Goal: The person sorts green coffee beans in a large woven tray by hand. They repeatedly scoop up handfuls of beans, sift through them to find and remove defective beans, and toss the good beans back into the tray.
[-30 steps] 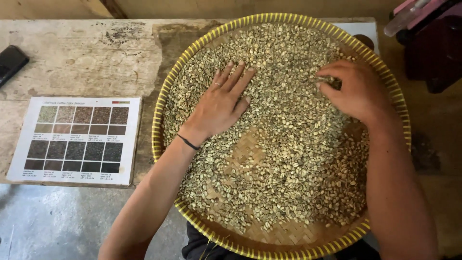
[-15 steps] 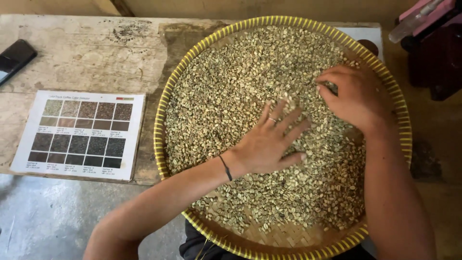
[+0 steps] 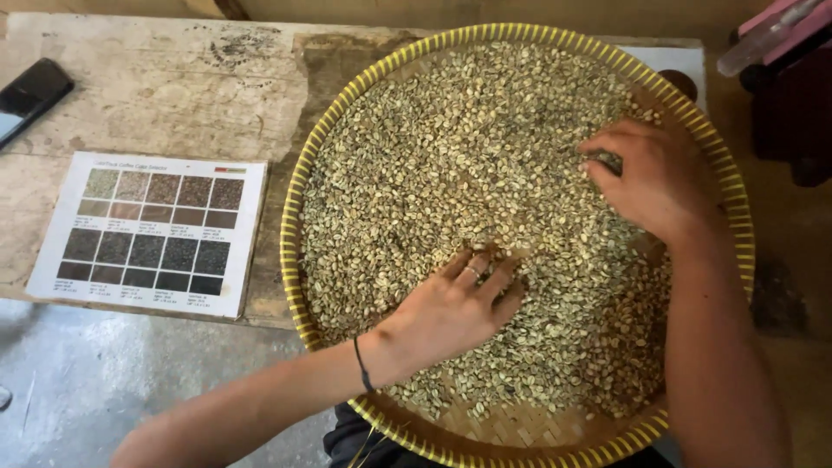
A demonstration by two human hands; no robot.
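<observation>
- Woven from bamboo with a yellow rim, the big round tray [image 3: 293, 217] is sitting on the worn wooden table [image 3: 173, 87] and is filling most of the view; pale greenish beans [image 3: 451, 147] are lying across it in a loose layer, thinning at the near edge where bare weave is showing.
- Compared with a second ago, the left hand [image 3: 451, 308] is sitting much nearer the person: it has been travelling from the upper middle of the tray down towards the near side, sweeping through the beans, which I judge to be a raking pass that is spreading and turning them for sorting.
- Its fingers [image 3: 507, 277] are lying flat and only slightly fanned, palm down, pressing on the beans and gripping nothing (a ring is showing on one finger and a dark band on the wrist).
- Over at the far right of the tray the right hand [image 3: 654, 178] is staying almost where it was, curled, with its fingertips [image 3: 598, 160] pinched narrowly together among the beans; whether a single bean is held there I cannot tell.
- Left of the tray, a printed chart of colour swatches [image 3: 152, 232] is lying flat on the table, apart from both hands.
- At the far left edge a dark phone [image 3: 30, 95] is resting.
</observation>
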